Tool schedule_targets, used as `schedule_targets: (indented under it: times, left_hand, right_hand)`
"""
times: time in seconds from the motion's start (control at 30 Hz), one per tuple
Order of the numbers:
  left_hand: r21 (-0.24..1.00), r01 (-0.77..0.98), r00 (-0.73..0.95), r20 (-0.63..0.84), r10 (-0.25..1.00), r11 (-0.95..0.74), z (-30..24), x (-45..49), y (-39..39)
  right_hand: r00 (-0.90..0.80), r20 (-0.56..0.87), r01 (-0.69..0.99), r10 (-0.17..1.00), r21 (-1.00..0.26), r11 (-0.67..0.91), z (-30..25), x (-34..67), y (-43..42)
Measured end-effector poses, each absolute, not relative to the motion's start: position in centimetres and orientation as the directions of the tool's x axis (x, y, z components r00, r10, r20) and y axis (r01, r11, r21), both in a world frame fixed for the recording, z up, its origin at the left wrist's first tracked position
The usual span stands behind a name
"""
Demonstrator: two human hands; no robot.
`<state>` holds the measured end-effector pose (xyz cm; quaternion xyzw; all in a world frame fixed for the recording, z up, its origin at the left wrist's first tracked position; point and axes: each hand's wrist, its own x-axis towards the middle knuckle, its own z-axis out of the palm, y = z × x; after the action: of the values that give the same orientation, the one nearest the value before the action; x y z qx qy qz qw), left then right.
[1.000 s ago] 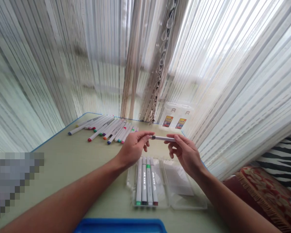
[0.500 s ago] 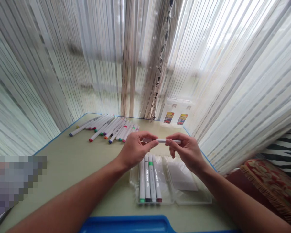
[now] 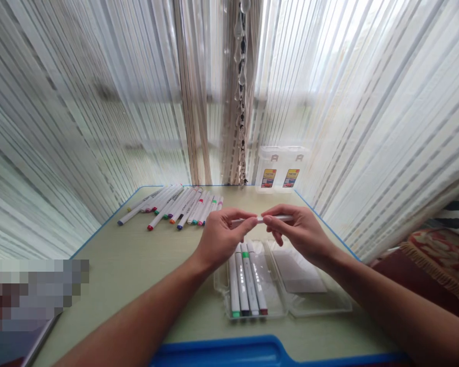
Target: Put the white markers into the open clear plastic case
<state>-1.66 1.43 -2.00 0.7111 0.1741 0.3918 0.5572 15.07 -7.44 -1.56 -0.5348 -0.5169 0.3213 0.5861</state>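
Observation:
A white marker point(image 3: 286, 218) is held level above the table, with both hands on it. My left hand point(image 3: 225, 232) pinches its left part, and my right hand point(image 3: 296, 227) grips the right part, the fingertips of the two hands almost meeting. Below them lies an open clear plastic case point(image 3: 272, 293). Several white markers point(image 3: 248, 280) stand side by side in its left half, their lower ends green, black, pale and dark red. A whitish sheet point(image 3: 300, 272) rests in the right half. My hands hide the far edge of the case.
Loose markers point(image 3: 176, 204) with coloured ends lie in a pile at the table's back left. A clear case with two labels point(image 3: 279, 158) stands upright at the back, before string curtains point(image 3: 149, 102). A blue tray edge point(image 3: 222, 351) runs along the front.
The view has shifted a little, so the table and the case appear slightly farther right. My hands have come closer together along the marker, covering more of its middle.

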Motion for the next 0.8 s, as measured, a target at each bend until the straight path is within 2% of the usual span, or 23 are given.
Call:
schedule_targets:
  times: [0.1,0.3,0.47,0.63,0.8]
  left_hand:
    - [0.952,-0.16,0.647,0.301,0.7,-0.261,-1.81,-1.68,1.73]
    - [0.941,-0.228,0.613,0.34,0.713,-0.252,-1.7,-1.64,1.82]
    - [0.934,-0.33,0.593,0.319,0.739,-0.138,-1.79,-1.51,1.62]
    - [0.924,-0.373,0.579,0.302,0.757,-0.083,-1.76,-1.66,1.75]
    - [0.942,-0.299,0.572,0.307,0.761,-0.155,-1.6,-1.83,2.19]
  right_hand:
    - [0.221,0.286,0.103,0.933,-0.958,0.269,-1.66,14.98,-7.47]
    - [0.235,0.278,-0.103,0.931,-0.946,0.309,-1.73,15.0,-7.53]
    - [0.309,0.28,-0.129,0.909,-0.935,0.331,-1.66,15.57,-7.22]
    - [0.309,0.266,-0.177,0.913,-0.927,0.33,-1.74,15.88,-7.13]
    - [0.286,0.272,-0.132,0.919,-0.938,0.319,-1.68,15.74,-7.29]
